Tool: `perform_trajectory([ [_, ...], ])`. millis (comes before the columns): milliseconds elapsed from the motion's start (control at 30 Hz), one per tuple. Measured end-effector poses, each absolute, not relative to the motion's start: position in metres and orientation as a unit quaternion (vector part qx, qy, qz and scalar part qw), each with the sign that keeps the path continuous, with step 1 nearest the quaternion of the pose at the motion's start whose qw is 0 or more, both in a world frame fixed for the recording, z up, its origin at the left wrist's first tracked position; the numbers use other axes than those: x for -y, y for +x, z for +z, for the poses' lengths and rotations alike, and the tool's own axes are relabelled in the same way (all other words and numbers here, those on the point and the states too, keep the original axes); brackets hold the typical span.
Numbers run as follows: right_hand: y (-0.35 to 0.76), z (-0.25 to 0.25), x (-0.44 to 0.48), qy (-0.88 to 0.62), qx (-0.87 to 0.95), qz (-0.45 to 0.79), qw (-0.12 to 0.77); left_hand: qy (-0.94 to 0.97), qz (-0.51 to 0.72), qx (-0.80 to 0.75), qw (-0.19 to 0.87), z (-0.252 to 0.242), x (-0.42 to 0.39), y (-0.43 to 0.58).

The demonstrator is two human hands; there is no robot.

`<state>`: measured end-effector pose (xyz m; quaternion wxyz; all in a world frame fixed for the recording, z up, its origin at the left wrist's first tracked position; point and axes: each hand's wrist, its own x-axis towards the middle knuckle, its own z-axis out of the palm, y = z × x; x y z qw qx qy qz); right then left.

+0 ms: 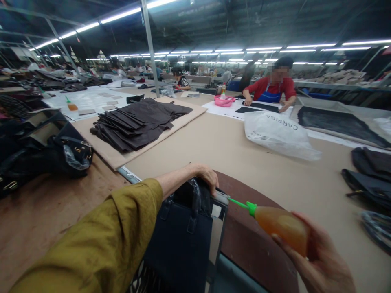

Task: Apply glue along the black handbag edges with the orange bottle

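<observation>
Bottle (pixel 281 224) in right hand (pixel 322 258)

Under a dark ceiling (pixel 195 28), long rows of bright white tube lights (pixel 120 15) ran back through a deep hall. A pale metal post (pixel 149 49) rose beyond the broad tan bench (pixel 220 138); a slanting post (pixel 63 47) stood farther left. A brown bench (pixel 61 211) filled the near left, and another long bench (pixel 342 85) crossed the right background.
</observation>
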<state>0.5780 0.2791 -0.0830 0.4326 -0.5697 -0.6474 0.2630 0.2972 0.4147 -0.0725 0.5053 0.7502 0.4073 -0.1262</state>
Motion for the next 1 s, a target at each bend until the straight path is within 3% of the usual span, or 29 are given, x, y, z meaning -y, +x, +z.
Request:
perform_trajectory([
  [500, 0.583, -0.09, -0.274, -0.611, 0.616, 0.305, 0.391, 0.709, -0.186, -0.436, 0.523, -0.069, -0.413, 0.298],
  [1000, 0.583, -0.088, -0.28, -0.614, 0.575, 0.354, 0.409, 0.719, -0.189, -0.439, 0.504, -0.06, -0.407, 0.301],
])
